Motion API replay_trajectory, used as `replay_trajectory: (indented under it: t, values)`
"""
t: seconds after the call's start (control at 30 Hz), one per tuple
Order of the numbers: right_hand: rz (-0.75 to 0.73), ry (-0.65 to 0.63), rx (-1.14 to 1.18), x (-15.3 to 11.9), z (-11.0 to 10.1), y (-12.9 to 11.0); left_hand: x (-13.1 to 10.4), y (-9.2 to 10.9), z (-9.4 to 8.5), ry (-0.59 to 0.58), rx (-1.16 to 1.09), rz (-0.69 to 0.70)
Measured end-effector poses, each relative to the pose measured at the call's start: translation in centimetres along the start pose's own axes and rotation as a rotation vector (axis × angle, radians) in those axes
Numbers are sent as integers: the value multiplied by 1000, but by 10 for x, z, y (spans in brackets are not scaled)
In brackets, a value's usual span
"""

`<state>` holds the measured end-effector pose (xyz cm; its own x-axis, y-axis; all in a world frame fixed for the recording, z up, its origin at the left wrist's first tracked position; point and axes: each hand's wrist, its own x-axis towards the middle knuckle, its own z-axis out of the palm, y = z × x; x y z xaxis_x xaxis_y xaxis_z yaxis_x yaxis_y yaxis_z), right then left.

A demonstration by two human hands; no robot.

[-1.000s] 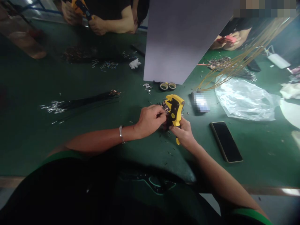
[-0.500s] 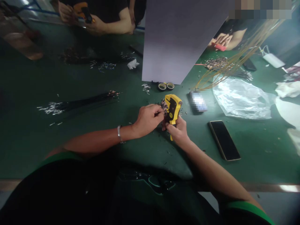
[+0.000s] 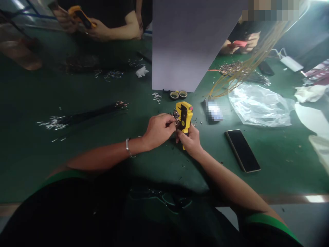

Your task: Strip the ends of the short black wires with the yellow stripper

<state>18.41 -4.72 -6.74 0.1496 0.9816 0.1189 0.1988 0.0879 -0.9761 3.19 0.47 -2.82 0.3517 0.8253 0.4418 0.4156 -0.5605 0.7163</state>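
Observation:
My right hand [image 3: 190, 140] is wrapped round the handle of a yellow and black hand tool [image 3: 184, 116], whose head points up and away from me. Just left of the tool, my left hand [image 3: 159, 131] is closed in a pinch with fingertips at the tool's side; what it pinches is too small to make out. A cluster of short wire ends [image 3: 175, 116] shows between the fingertips and the tool. On the green table [image 3: 102, 92] to the left lies a long bundle of black wires [image 3: 87, 114] with silvery ends.
Two tape rolls [image 3: 178, 94] sit before a grey upright panel [image 3: 190, 44]. A phone [image 3: 243, 151], a plastic bag [image 3: 259, 104] and a pixelated object [image 3: 214, 109] lie right. Across the table, one person's hands hold an orange tool [image 3: 81, 17], another's a red one [image 3: 239, 44].
The whole view has shifted slightly, so most things appear further left. The tool's head is tilted a little differently in my right hand. Across the table, the other people's hands have moved with their tools.

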Motion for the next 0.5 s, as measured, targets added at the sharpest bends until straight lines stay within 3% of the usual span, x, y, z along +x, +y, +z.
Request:
replay_trajectory:
  t: [0.27, 0.5]
  values:
    - [17, 45, 35, 3, 4, -5, 6, -9, -3, -62, -65, -20]
    - [111, -104, 240, -1, -15, -16, 22, -19, -21, -76, -147, -134]
